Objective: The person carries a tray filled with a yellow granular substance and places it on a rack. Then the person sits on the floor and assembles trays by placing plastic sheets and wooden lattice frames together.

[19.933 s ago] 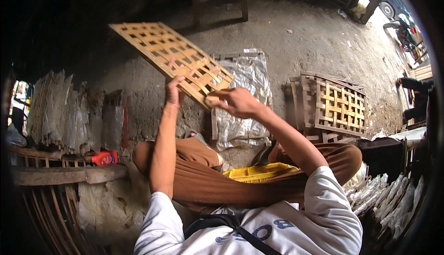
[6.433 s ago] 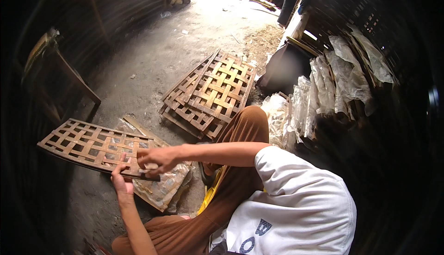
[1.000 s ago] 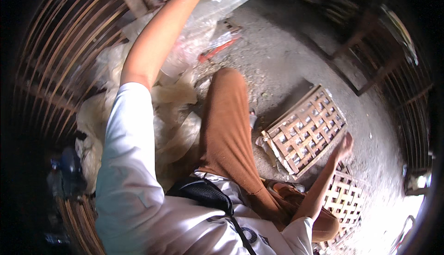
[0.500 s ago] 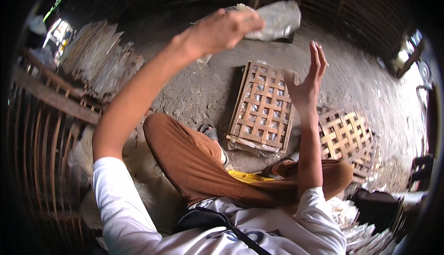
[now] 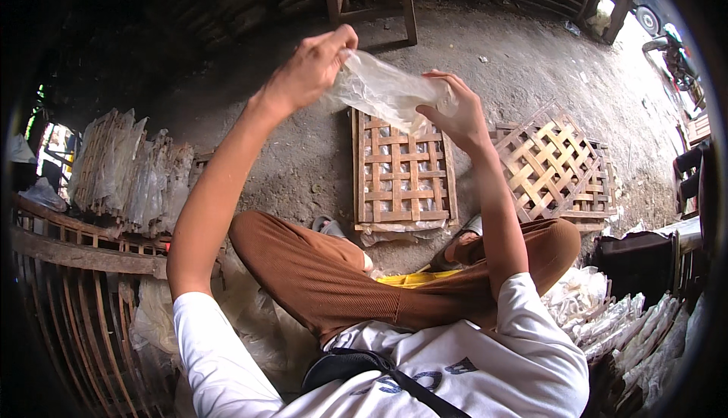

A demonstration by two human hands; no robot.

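Stretched between my two hands is a thin, crumpled, translucent plastic sheet (image 5: 387, 88). My left hand (image 5: 315, 69) is closed on its left end, pinching it between thumb and fingers. The other end lies between the thumb and fingers of my right hand (image 5: 461, 113), which curl round it. Beneath the sheet, on the ground between my feet, lies a rectangular woven bamboo rack (image 5: 404, 179). Clear plastic shows through its gaps and sticks out below its near edge. The sheet covers part of the rack's far end.
More woven bamboo racks (image 5: 550, 162) lie loosely stacked to the right. Upright plastic-covered racks (image 5: 114, 164) stand at the left, behind a slatted wooden frame (image 5: 83, 255). Crumpled plastic sheets (image 5: 599, 308) fill the lower right. Wooden legs (image 5: 408, 9) stand at the far side.
The plastic sheet, earlier trailing from my left hand alone, has come nearer and is now between both hands. My right hand, open and raised before, has closed on it. The view has shifted.
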